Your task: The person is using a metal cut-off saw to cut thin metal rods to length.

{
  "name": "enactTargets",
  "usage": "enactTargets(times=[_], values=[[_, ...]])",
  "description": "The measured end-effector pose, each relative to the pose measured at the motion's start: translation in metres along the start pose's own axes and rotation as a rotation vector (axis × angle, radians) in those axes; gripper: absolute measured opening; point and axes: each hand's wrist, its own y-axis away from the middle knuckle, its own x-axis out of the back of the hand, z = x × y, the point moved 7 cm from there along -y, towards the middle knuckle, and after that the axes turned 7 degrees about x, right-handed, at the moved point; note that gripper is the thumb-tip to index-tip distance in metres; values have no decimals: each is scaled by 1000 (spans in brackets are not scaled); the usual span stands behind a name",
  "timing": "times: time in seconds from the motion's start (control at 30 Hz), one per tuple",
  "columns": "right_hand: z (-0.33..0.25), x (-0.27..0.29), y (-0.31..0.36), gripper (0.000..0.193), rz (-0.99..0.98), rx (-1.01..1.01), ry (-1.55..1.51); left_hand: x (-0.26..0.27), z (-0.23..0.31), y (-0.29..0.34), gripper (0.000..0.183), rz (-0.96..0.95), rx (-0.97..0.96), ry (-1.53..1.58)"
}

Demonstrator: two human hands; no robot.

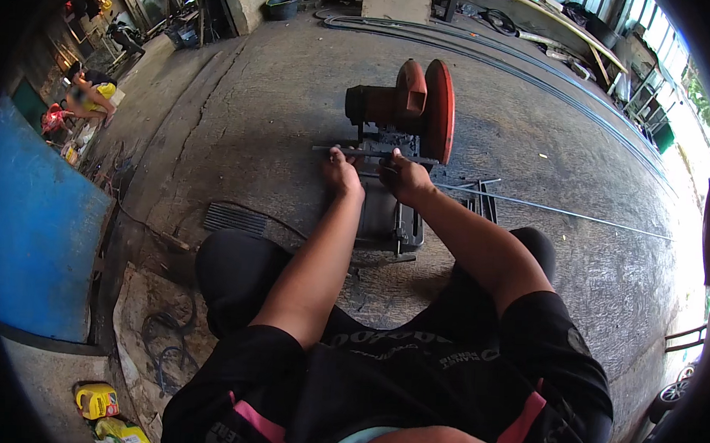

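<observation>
A chop saw (412, 93) with a red-orange disc guard and motor stands on the floor before me. Just on my side of its head, a short dark metal rod (358, 152) runs crosswise, held near both ends. My left hand (343, 173) is closed around the rod's left part, thumb on top. Further right, my right hand (407, 180) grips the same rod, its thumb also over it. The saw's base and clamp (402, 223) lie below my hands, partly hidden by them. A long thin rod (562, 205) stretches from the saw toward the right.
Several cut rods lie side by side in a bundle (235, 219) by my left knee. A cable (280, 222) runs near it. Long bars (489, 57) curve across the far floor. At left are a blue panel (38, 223) and, farther off, a crouching person (91, 99). A yellow container (97, 400) sits lower left.
</observation>
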Motion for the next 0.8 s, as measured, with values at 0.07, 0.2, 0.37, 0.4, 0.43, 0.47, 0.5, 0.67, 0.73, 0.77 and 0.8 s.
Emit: enactTargets(times=[0.07, 0.2, 0.37, 0.4, 0.43, 0.47, 0.5, 0.67, 0.73, 0.77, 0.8], values=[[1, -12, 11, 28, 64, -87, -268, -3, -10, 10, 37, -36, 42, -56], [-17, -38, -1, 33, -115, 287, 771, -9, -18, 17, 25, -93, -81, -280], [87, -25, -58, 55, 205, -268, -55, 25, 10, -30, 27, 82, -231, -617], [113, -27, -66, 66, 235, -357, -46, 34, 11, -42, 27, 129, -168, -749], [130, -32, -74, 66, 196, -374, -52, 43, 11, -53, 29, 168, -73, -890], [150, -31, -77, 69, 250, -440, 4, 52, 11, -63, 29, 181, 6, -989], [168, -31, -75, 71, 330, -512, 56, 60, 13, -70, 29, 202, 24, -999], [228, -88, -54, 47, 35, -810, 5, 95, 21, -115, 27, 243, -14, -1352], [247, -100, -48, 52, -21, -842, -17, 109, 14, -140, 27, 237, 22, -1494], [256, -101, -48, 61, -85, -830, -19, 114, 7, -152, 26, 193, 30, -1528], [267, -91, -49, 54, -63, -800, 59, 119, -2, -162, 26, 146, 37, -1561]])
